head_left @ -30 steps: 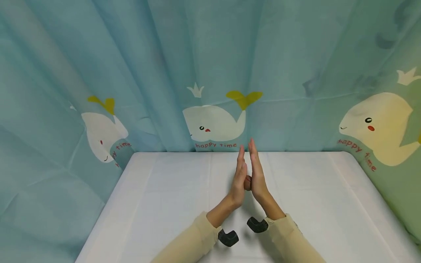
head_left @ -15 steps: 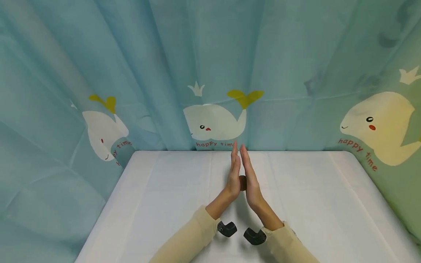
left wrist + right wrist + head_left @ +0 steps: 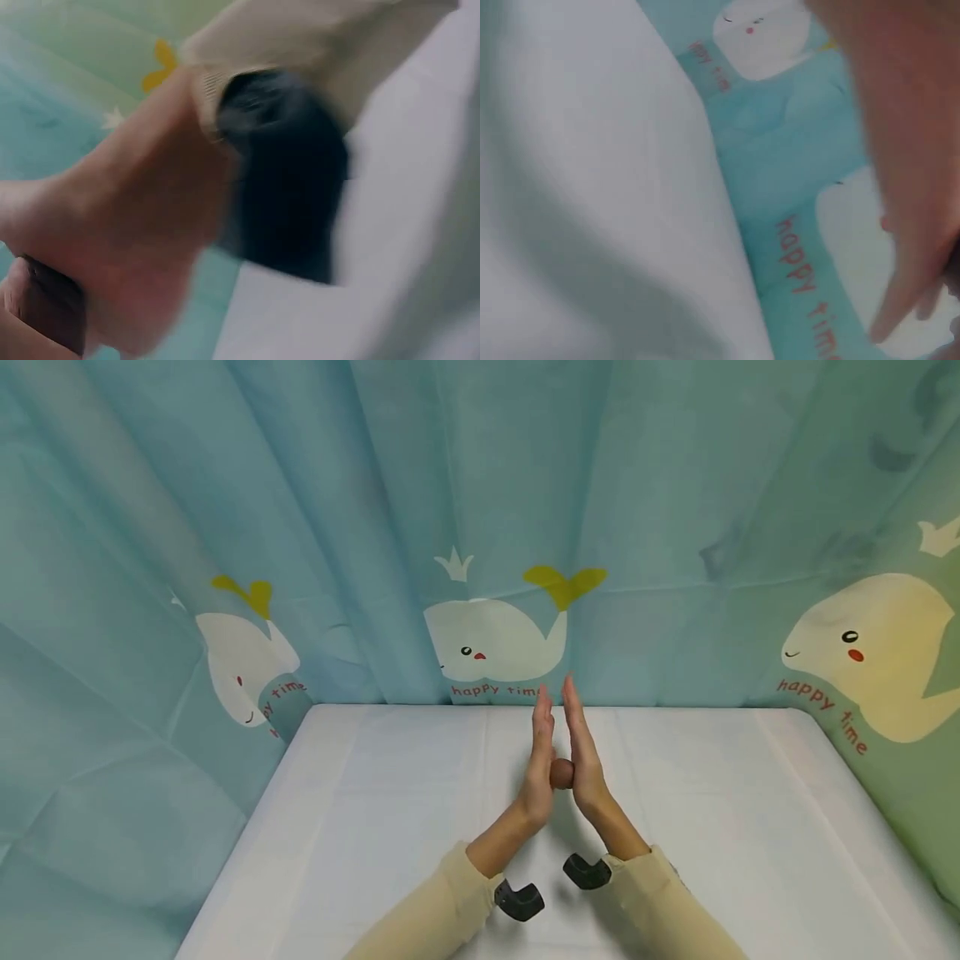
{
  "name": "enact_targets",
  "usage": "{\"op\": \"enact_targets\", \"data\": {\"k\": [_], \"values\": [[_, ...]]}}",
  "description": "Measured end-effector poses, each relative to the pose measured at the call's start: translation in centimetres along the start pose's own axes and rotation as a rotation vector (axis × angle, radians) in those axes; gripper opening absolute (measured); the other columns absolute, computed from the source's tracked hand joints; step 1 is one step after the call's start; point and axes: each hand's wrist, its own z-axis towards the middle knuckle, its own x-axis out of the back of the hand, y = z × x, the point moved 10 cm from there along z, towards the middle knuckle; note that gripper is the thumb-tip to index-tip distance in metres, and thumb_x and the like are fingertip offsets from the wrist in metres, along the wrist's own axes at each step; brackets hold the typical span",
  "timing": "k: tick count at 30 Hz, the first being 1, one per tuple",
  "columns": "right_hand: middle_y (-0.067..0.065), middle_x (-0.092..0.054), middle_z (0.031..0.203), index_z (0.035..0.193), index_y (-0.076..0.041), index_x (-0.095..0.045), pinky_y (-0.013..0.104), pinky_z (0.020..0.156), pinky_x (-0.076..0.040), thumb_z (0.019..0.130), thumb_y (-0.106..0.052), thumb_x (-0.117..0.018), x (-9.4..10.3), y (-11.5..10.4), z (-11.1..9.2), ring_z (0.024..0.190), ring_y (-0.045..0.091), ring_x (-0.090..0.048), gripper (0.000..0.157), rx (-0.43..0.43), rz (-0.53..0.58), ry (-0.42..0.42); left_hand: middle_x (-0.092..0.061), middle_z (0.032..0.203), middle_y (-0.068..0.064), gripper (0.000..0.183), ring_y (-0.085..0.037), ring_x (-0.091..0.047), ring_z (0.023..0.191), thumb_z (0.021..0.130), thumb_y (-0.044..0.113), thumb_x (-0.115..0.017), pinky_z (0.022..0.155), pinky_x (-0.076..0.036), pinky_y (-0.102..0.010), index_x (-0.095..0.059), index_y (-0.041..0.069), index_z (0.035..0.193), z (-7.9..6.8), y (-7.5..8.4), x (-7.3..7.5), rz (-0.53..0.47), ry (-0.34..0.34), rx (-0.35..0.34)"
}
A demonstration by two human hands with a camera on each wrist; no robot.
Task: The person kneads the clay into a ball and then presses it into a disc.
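Brown ball (image 3: 562,774), 1, small, rounded. Location: between 2 facing palms, touching each, above the white table (image 3: 397,827). In the left wrist view, dark and partly covered, near the lower left corner.

Left hand (image 3: 537,774), 1: palm flat to the ball's left side, fingers straight and pointing away toward the table's far edge.

Right hand (image 3: 588,770), 1: palm flat to the ball's right side, fingers likewise straight. In the right wrist view, blurred along the right edge.

Grip: narrow; ball held between the 2 palms, with a slim gap between the fingertips.

Beige sleeves (image 3: 442,902), 2, ending at the wrists.

Black wrist pieces (image 3: 519,902), 2, angled, 1 beside each cuff, apart from each other.

Blue-green curtain (image 3: 660,485), beyond the far edge and along the sides. Printed white whales (image 3: 502,643), 3; red "happy time" lettering (image 3: 491,691) beneath.
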Motion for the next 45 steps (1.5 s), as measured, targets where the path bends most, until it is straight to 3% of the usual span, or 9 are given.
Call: {"op": "enact_targets", "data": {"k": [1, 6, 8, 17, 21, 32, 37, 42, 45], "values": [[-0.002, -0.004, 0.173, 0.167, -0.023, -0.009, 0.026, 0.118, -0.019, 0.114, -0.036, -0.013, -0.3, 0.2, -0.3, 0.148, 0.005, -0.027, 0.055, -0.005, 0.007, -0.011, 0.004, 0.172, 0.004, 0.062, -0.016, 0.001, 0.158, 0.111, 0.043, -0.011, 0.125, -0.003, -0.046, 0.005, 0.022, 0.166, 0.2, 0.2, 0.2, 0.000, 0.012, -0.009], [0.000, -0.004, 0.173, 0.167, -0.022, -0.007, 0.015, 0.109, -0.026, 0.113, -0.037, -0.011, -1.8, 0.4, -1.7, 0.146, -0.001, -0.027, 0.056, -0.018, 0.059, -0.044, 0.005, 0.173, 0.003, 0.062, -0.017, 0.001, 0.158, 0.111, 0.043, -0.014, 0.125, 0.000, -0.050, 0.003, 0.021, 0.167, 1.6, 0.4, 1.1, 0.036, 0.058, -0.043], [0.000, -0.005, 0.173, 0.167, -0.023, -0.007, 0.016, 0.117, -0.014, 0.113, -0.036, -0.010, -1.9, -0.2, -2.0, 0.155, 0.004, -0.005, 0.056, 0.003, 0.071, -0.032, 0.004, 0.173, 0.003, 0.063, -0.017, 0.001, 0.158, 0.111, 0.042, -0.017, 0.124, -0.001, -0.051, 0.002, 0.022, 0.167, 2.0, 0.0, 1.1, 0.051, 0.053, -0.039], [-0.003, -0.009, 0.172, 0.167, -0.025, -0.009, 0.022, 0.120, -0.009, 0.113, -0.037, -0.014, -0.8, -2.4, -0.9, 0.156, 0.010, -0.005, 0.055, 0.055, 0.012, -0.002, 0.002, 0.172, 0.009, 0.064, -0.012, -0.004, 0.156, 0.110, 0.048, -0.016, 0.122, -0.012, -0.050, 0.000, 0.024, 0.167, 1.2, -1.9, 0.0, 0.078, -0.009, 0.021], [-0.007, -0.009, 0.171, 0.166, -0.035, -0.008, 0.016, 0.089, -0.040, 0.112, -0.043, -0.012, 0.6, -1.2, -0.3, 0.147, 0.008, -0.025, 0.055, -0.025, 0.041, 0.045, 0.001, 0.172, 0.008, 0.065, -0.010, -0.004, 0.156, 0.109, 0.050, -0.016, 0.124, -0.012, -0.045, 0.000, 0.026, 0.167, 0.4, -0.9, -1.2, 0.098, -0.069, -0.004], [-0.002, -0.006, 0.173, 0.167, -0.029, -0.008, 0.018, 0.051, -0.032, 0.110, -0.052, -0.008, -0.7, 0.8, -0.8, 0.148, 0.018, -0.023, 0.061, -0.108, 0.093, 0.018, 0.002, 0.173, 0.005, 0.062, -0.012, 0.003, 0.157, 0.110, 0.042, -0.014, 0.124, -0.006, -0.050, 0.000, 0.024, 0.167, 1.0, 0.1, 0.3, 0.093, 0.017, -0.019], [-0.009, -0.008, 0.172, 0.167, -0.026, -0.010, 0.023, 0.112, -0.027, 0.112, -0.046, -0.007, -2.6, -0.2, -1.9, 0.156, 0.012, -0.005, 0.059, -0.078, 0.073, -0.025, -0.002, 0.173, 0.005, 0.060, -0.015, -0.001, 0.157, 0.110, 0.034, -0.018, 0.124, -0.003, -0.052, -0.003, 0.023, 0.167, 2.3, -1.0, 2.6, 0.114, 0.121, -0.021], [-0.011, -0.010, 0.171, 0.167, -0.025, -0.012, 0.044, 0.124, -0.002, 0.112, -0.039, -0.007, -2.2, -1.5, -1.6, 0.157, 0.010, -0.003, 0.057, -0.029, 0.035, -0.006, -0.002, 0.173, 0.003, 0.060, -0.008, -0.005, 0.155, 0.111, 0.041, -0.016, 0.124, -0.008, -0.047, -0.003, 0.025, 0.167, 2.1, -1.8, 1.9, 0.115, 0.060, 0.016], [-0.013, -0.009, 0.171, 0.166, -0.030, -0.010, 0.045, 0.123, -0.001, 0.112, -0.039, -0.008, -1.2, -1.9, -0.9, 0.156, 0.008, -0.002, 0.055, -0.020, 0.034, 0.018, -0.002, 0.173, 0.003, 0.062, -0.004, -0.058, 0.113, 0.110, 0.049, -0.017, 0.095, -0.046, -0.030, -0.002, 0.028, 0.167, 1.2, -1.7, 0.4, 0.090, -0.003, 0.037]]}}
